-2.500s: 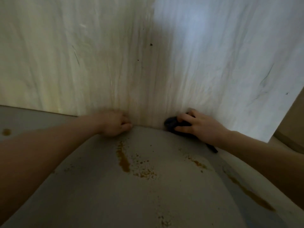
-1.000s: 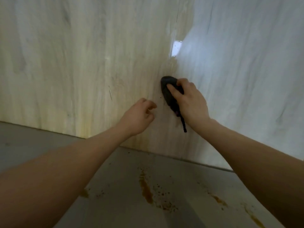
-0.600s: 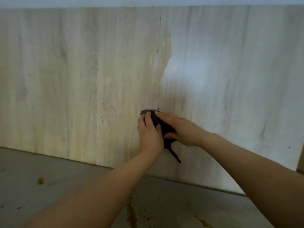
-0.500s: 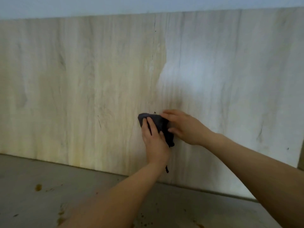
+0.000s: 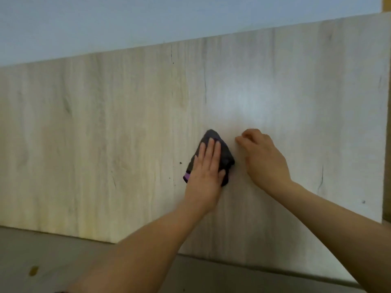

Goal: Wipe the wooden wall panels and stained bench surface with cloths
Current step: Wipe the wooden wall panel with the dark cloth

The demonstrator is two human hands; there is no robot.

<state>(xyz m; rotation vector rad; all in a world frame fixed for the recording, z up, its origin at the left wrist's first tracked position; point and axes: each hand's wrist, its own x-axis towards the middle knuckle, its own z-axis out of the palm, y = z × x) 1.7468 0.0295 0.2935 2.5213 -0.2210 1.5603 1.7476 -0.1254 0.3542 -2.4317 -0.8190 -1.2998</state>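
Your left hand (image 5: 206,166) presses flat on the soft, light dark cloth (image 5: 225,156), so keep palm pressure central while your right hand (image 5: 261,155) hangs loosely curled, holding nothing

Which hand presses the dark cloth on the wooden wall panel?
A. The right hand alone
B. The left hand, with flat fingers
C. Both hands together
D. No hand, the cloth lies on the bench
B: the left hand lies flat on the dark cloth against the wooden wall panel, while the right hand is beside it, off the cloth.
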